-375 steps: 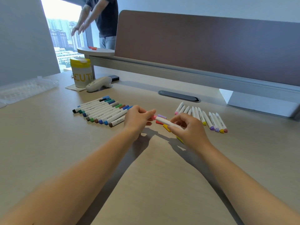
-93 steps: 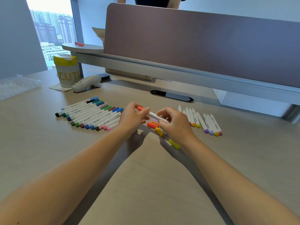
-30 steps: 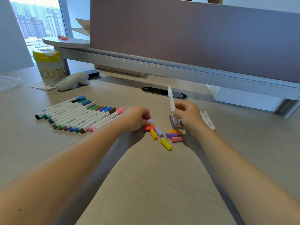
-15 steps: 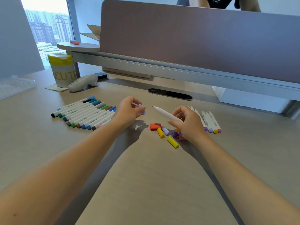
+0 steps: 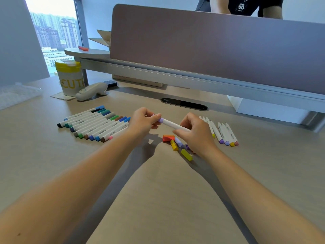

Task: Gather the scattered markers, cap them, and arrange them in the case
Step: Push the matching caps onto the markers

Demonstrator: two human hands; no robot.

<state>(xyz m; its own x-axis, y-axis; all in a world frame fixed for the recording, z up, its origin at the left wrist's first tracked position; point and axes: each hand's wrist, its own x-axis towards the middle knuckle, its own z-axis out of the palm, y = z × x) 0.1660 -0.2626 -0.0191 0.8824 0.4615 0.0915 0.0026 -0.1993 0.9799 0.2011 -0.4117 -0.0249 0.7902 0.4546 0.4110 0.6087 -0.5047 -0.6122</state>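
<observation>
Head view: my left hand (image 5: 143,121) pinches the lilac cap (image 5: 161,120) onto the marker (image 5: 173,124), which my right hand (image 5: 195,133) grips level above the desk (image 5: 158,191) for alignment. Loose caps (image 5: 177,144) lie just below; the case isn't identifiable.

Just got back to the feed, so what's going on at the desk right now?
A person is capping markers. The left hand presses a lilac cap onto the white marker that the right hand holds. Capped markers lie in a row to the left, uncapped ones to the right, loose caps below the hands.
</observation>
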